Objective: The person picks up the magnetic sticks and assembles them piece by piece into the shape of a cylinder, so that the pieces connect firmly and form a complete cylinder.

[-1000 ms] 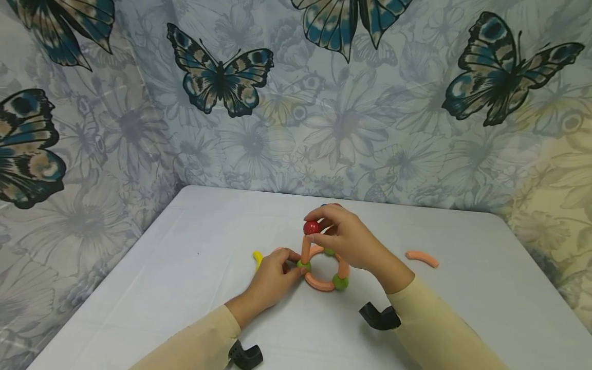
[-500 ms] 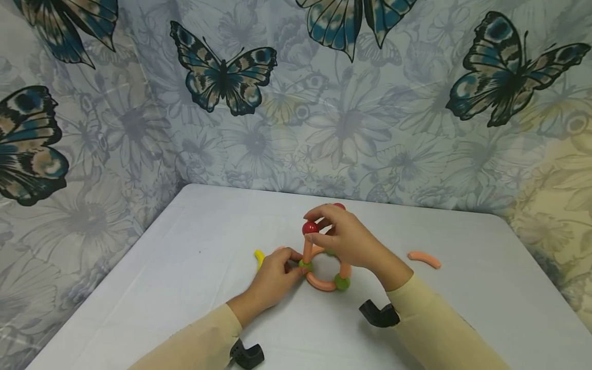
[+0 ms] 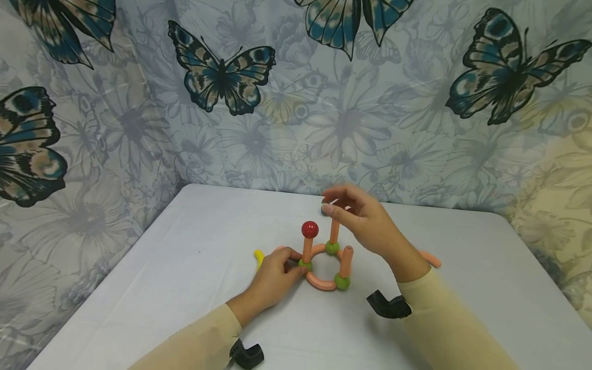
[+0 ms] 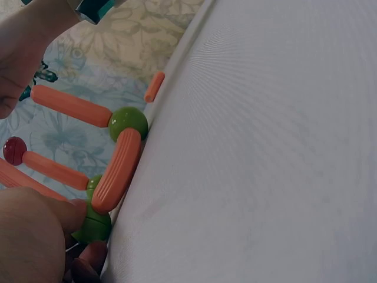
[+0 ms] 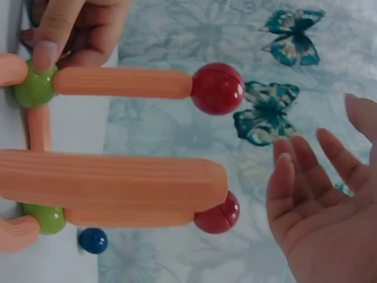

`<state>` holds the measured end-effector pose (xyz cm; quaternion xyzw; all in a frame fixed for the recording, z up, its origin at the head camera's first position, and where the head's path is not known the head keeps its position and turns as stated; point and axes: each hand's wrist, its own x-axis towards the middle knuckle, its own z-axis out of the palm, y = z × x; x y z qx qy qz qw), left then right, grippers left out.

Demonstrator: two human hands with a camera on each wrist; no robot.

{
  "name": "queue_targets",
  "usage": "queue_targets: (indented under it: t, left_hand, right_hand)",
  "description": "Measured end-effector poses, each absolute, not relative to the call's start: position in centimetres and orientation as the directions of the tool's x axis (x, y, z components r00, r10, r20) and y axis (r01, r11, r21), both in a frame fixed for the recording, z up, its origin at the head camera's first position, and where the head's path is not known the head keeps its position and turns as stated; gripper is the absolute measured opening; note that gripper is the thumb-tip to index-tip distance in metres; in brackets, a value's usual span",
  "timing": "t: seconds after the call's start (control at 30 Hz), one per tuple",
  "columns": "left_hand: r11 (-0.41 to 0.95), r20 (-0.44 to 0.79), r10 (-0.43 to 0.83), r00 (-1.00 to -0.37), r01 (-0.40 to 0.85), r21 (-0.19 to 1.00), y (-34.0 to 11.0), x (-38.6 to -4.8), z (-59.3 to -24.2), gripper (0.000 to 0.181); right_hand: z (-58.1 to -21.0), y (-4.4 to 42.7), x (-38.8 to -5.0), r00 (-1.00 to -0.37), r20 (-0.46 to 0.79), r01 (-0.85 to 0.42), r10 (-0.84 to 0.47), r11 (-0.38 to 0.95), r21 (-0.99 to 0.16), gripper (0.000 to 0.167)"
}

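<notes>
The left hand (image 3: pixel 276 277) is pinching a green ball (image 5: pixel 35 89) on a ring of curved orange pieces (image 3: pixel 322 284) that is resting on the table (image 3: pixel 139 288). The right hand (image 3: pixel 370 223) is hovering near the top of the back post (image 3: pixel 334 231), holding nothing. A red ball (image 3: pixel 310 229) is topping the left post (image 3: pixel 307 250); the right wrist view is showing a second red ball (image 5: pixel 222 220) capping the back post, while the front right post (image 3: pixel 346 262) is standing bare. The person is apparently capping posts with balls, so the next move is probably calling for another ball, perhaps the blue ball (image 5: pixel 93 241) lying behind, with the left hand bracing the ring.
</notes>
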<state>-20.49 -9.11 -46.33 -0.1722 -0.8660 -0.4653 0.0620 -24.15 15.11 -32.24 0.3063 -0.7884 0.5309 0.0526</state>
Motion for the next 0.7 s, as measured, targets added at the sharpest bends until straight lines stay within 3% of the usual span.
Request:
queue_targets:
  t: [0.17, 0.33, 0.5, 0.7]
  left_hand:
    - [0.512, 0.268, 0.238, -0.933, 0.355, 0.782, -9.1, -20.5, -46.3, 0.017]
    - [0.512, 0.256, 0.242, -0.936, 0.347, 0.785, -9.2, -20.5, -46.4, 0.019]
    - [0.504, 0.249, 0.238, -0.939, 0.338, 0.795, -9.1, -20.5, -46.5, 0.020]
    - [0.506, 0.241, 0.230, -0.943, 0.328, 0.798, -9.1, -20.5, -46.3, 0.020]
  right_hand:
    - [-32.3, 16.1, -25.3, -0.829, 0.464, -0.521, -0.312, 0.129, -0.844, 0.028]
    - [-33.3, 17.2, -27.3, -0.874, 0.431, -0.452, -0.224, 0.054, -0.890, 0.036]
    - [-35.1, 18.4, -29.3, -0.911, 0.356, -0.355, -0.208, -0.041, -0.934, 0.051]
    - [-37.2, 18.7, -31.1, -0.928, 0.299, -0.279, -0.223, -0.117, -0.953, 0.057]
